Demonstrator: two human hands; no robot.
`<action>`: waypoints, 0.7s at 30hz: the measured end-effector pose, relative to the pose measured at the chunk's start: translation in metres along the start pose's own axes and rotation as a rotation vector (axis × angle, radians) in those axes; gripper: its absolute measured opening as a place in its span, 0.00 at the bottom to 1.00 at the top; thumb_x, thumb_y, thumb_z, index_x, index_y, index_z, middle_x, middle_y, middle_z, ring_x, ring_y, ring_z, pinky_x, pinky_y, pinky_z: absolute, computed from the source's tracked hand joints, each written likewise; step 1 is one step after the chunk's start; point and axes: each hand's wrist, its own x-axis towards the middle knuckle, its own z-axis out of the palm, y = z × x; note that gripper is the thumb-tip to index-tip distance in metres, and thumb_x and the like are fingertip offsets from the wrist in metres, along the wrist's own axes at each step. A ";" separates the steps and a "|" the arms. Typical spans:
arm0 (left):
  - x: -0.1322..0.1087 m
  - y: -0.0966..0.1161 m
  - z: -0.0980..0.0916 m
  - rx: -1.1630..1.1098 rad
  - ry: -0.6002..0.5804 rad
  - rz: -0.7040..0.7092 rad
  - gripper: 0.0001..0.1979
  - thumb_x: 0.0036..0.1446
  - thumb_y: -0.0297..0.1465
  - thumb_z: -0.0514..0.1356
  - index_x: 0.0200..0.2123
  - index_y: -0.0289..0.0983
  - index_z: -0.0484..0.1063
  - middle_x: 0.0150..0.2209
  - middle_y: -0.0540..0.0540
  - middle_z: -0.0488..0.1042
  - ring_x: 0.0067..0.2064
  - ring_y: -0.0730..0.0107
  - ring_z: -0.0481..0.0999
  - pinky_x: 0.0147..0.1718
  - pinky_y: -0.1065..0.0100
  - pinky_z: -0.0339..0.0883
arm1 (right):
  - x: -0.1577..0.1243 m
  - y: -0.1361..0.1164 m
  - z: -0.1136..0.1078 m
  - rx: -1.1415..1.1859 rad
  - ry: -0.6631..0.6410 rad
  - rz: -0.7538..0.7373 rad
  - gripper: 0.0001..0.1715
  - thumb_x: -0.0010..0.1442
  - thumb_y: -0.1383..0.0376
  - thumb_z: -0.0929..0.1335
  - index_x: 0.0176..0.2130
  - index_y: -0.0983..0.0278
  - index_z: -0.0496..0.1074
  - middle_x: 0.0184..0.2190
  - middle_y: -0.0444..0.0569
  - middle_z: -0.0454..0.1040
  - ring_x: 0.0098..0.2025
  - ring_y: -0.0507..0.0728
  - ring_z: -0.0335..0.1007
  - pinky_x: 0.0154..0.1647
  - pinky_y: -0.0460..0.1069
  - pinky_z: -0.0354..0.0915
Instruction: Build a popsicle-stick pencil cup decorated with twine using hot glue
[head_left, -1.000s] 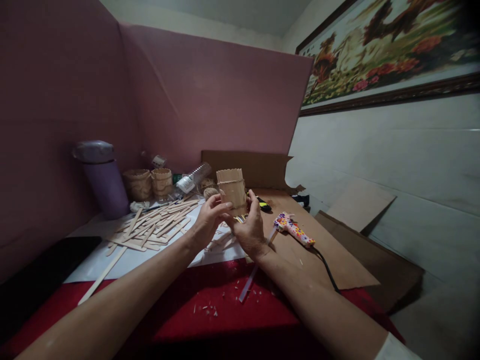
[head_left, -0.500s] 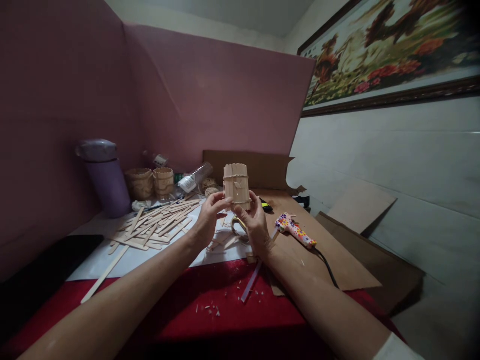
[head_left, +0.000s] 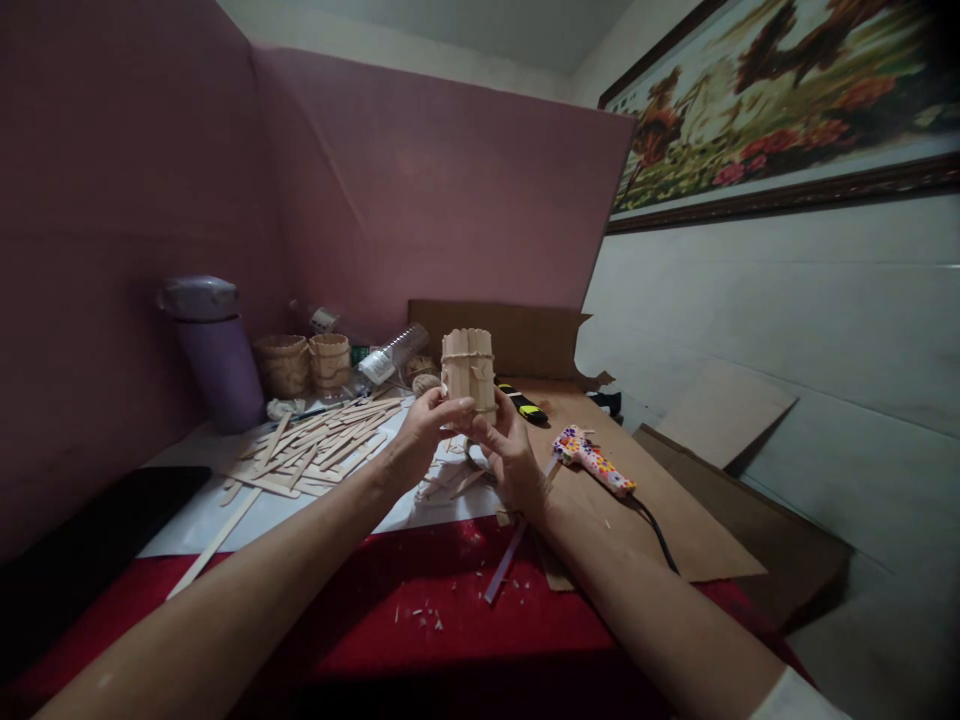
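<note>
A small cup built of wooden craft sticks [head_left: 468,368] is held upright above the table, between both hands. My left hand [head_left: 424,430] grips its lower left side with thumb and fingers closed. My right hand [head_left: 512,452] supports it from below and from the right, fingers curled on its base. Twine bands run around the cup. Just under the hands lie a few loose sticks and a roll of tape that is mostly hidden.
A pile of loose craft sticks [head_left: 315,448] lies on white paper at left. Behind it stand a purple flask [head_left: 214,355], two small stick baskets [head_left: 307,365] and a plastic bottle [head_left: 390,353]. A patterned glue gun [head_left: 592,462] with its cord rests on brown cardboard [head_left: 645,520] at right.
The stick cup was turned in my hands and now stands a little higher and more upright. Both hands shifted slightly along its base, keeping hold of it.
</note>
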 end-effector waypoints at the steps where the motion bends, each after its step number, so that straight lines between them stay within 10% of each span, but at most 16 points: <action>1: 0.000 0.001 0.001 -0.005 -0.002 0.015 0.20 0.43 0.39 0.69 0.38 0.35 0.74 0.36 0.42 0.77 0.41 0.57 0.76 0.45 0.56 0.66 | 0.000 0.000 0.000 0.000 -0.006 -0.003 0.40 0.49 0.52 0.77 0.57 0.56 0.65 0.54 0.51 0.75 0.57 0.64 0.72 0.61 0.61 0.66; 21: 0.010 -0.015 -0.003 -0.037 0.289 0.116 0.29 0.34 0.36 0.74 0.38 0.36 0.64 0.37 0.45 0.75 0.39 0.61 0.76 0.46 0.56 0.67 | 0.003 0.008 -0.006 -0.388 0.138 -0.109 0.47 0.50 0.49 0.75 0.61 0.62 0.59 0.53 0.58 0.67 0.49 0.62 0.70 0.50 0.58 0.68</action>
